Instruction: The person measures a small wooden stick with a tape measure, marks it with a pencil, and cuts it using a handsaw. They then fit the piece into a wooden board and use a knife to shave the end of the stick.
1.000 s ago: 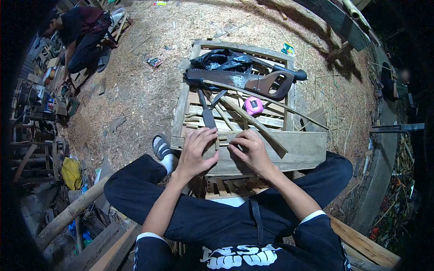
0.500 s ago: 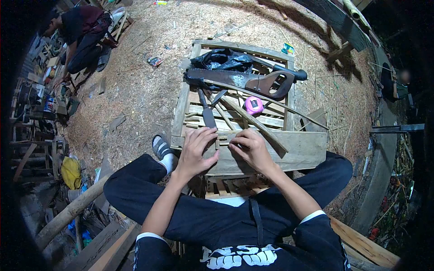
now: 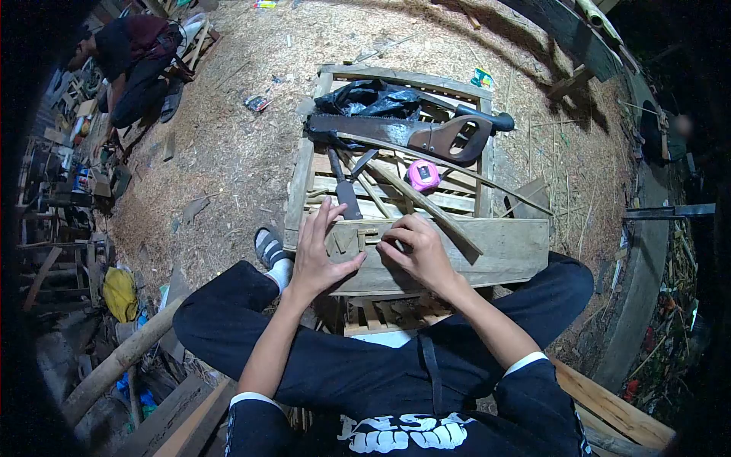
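Pale shavings litter the floor [image 3: 228,145] around a low slatted stand [image 3: 298,179], beside which I sit with a knee out to either side. Across its near end lies a plank [image 3: 502,234], whose solid face probably serves as a firmer rest than the gapped slats, through which small parts could slip. On this plank, between my two hands, sit the small wood pieces [image 3: 368,236]. My left hand [image 3: 312,255] is spread and grasps nothing, thumb and fingers parted on one side of the pieces, as if to fence them. My right hand [image 3: 417,248] is curled just beside their other end; its fingertips are partly hidden, so I cannot tell whether they pinch anything. Beyond the plank, the flat-bladed tool [image 3: 346,198], the pink tape measure [image 3: 423,175] and the handsaw [image 3: 396,134] lie on the slats, seemingly set within reach yet out of the hands' way. One long strip [image 3: 430,202] slants from the slats onto the plank, its near end borne there. Behind the handsaw rests a black plastic bag [image 3: 365,97]; at upper left, well apart, another person [image 3: 145,65] crouches.
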A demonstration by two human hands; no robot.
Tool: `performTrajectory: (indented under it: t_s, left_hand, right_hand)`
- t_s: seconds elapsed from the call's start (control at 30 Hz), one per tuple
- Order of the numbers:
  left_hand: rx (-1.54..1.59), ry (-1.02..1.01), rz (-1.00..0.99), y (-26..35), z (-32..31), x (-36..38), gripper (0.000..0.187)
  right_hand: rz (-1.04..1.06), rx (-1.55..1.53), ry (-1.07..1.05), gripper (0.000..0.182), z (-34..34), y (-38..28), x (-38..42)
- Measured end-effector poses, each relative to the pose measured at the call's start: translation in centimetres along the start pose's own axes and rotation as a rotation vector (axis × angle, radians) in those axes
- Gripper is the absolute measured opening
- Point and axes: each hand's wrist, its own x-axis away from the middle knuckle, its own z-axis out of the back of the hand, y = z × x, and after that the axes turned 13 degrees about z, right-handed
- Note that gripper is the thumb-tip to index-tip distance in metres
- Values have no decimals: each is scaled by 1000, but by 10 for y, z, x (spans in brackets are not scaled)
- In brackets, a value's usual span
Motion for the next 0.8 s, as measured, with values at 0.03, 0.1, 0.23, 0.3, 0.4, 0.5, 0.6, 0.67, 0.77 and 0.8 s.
performTrajectory:
  t_s: [0.03,0.1,0.23,0.3,0.4,0.5,0.6,0.67,0.77,0.8]
  left_hand:
    - [11,-8,18,-1,0,0,130]
    - [23,-18,37,-5,-1,1,130]
    - [153,-29,93,-8,0,3,134]
    - [196,-14,96,-2,3,1,131]
    - [161,-28,88,6,9,-4,101]
    - [-54,-57,-56,8,6,-3,65]
    - [-84,-61,-72,16,3,-1,52]
    - [-75,-62,-52,15,2,-2,54]
    - [-73,-65,-25,12,2,-2,60]
    - [-80,-65,-16,12,3,-2,63]
  right_hand:
    - [-1,7,2,20,-1,0,0]
    - [-3,14,3,20,0,-2,0]
    - [-26,23,5,19,-1,-4,-1]
    - [-29,27,10,19,-1,-4,-1]
    - [-23,29,18,18,-3,-3,0]
    - [-28,21,34,19,-4,-2,1]
    - [-10,31,37,20,-3,-3,0]
    - [-22,28,30,22,-4,-2,2]
    - [-27,7,24,23,-3,-2,2]
    - [-29,7,26,23,-2,-2,2]
